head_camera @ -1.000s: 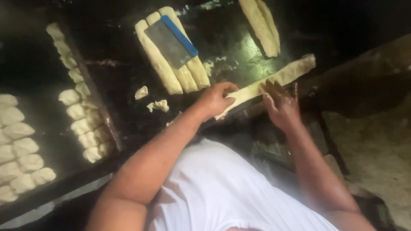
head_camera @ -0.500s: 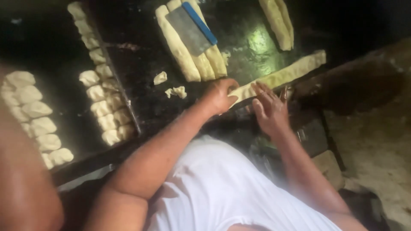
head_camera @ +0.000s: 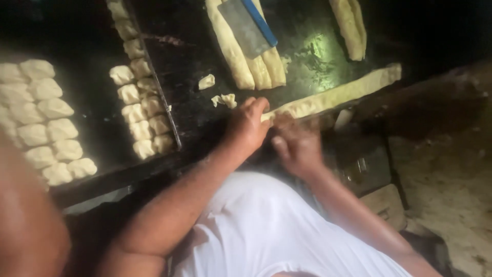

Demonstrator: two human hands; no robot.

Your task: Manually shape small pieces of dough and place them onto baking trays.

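I have my left hand (head_camera: 248, 125) pinching the near end of the long dough strip (head_camera: 333, 95) lying across the dark counter (head_camera: 200, 87), my right hand (head_camera: 297, 149) blurred, grip unclear, just beside it; next needs a clean pinch-off.

- Right hand (head_camera: 296, 146) smeared by motion blur, fingers impossible to separate.
- Near end of dough rope (head_camera: 335, 95) hidden under left hand (head_camera: 248, 125).
- Dough logs (head_camera: 251, 51) and scraper (head_camera: 251, 25) cut off at top edge.
- Bottom-left corner filled by blurred skin.
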